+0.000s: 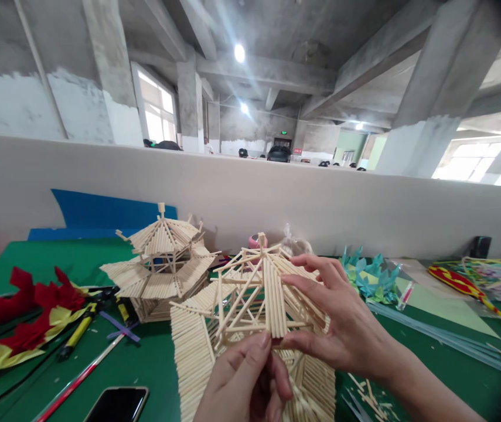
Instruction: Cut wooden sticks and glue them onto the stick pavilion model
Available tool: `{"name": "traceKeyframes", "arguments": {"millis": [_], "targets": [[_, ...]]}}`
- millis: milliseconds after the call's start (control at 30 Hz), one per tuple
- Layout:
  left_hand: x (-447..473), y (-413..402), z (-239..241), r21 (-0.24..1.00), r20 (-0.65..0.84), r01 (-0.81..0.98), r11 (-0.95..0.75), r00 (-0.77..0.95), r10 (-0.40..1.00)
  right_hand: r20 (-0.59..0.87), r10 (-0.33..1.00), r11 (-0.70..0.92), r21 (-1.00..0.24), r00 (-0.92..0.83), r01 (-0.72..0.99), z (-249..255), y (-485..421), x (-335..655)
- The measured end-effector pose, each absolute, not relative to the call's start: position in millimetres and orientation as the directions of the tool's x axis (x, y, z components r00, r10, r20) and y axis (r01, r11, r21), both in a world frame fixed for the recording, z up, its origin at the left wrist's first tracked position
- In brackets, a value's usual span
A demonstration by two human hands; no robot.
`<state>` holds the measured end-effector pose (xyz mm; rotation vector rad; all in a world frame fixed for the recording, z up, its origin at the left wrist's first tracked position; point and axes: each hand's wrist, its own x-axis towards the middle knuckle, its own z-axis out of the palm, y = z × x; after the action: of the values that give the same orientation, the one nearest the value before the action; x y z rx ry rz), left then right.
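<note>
In the middle of the head view stands a model pavilion built of thin wooden sticks, its upper roof partly covered and its left side an open frame. My left hand is closed, thumb and finger pinched at the lower ends of the front roof sticks; exactly which stick they grip is partly hidden. My right hand curves round the roof's right side, fingers on the upper sticks and thumb at the bottom edge. A second stick pavilion, with a covered two-tier roof, stands behind to the left.
A phone lies at the front left, near a yellow-and-black cutter and red crepe paper. Right of the model are stick offcuts, scissors, blue strips and teal paper leaves. A pale partition stands behind.
</note>
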<state>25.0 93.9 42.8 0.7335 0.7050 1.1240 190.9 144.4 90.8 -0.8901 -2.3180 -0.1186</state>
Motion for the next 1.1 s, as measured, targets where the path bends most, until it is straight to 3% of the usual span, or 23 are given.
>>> {"name": "traceKeyframes", "arguments": {"millis": [1100], "targets": [[26.1,95.4,41.7,0.858,-0.132,-0.457,0.235,0.247,0.960,0.614,0.538,0.799,-0.153,-0.578,0.582,87.2,146.7,195.9]]}}
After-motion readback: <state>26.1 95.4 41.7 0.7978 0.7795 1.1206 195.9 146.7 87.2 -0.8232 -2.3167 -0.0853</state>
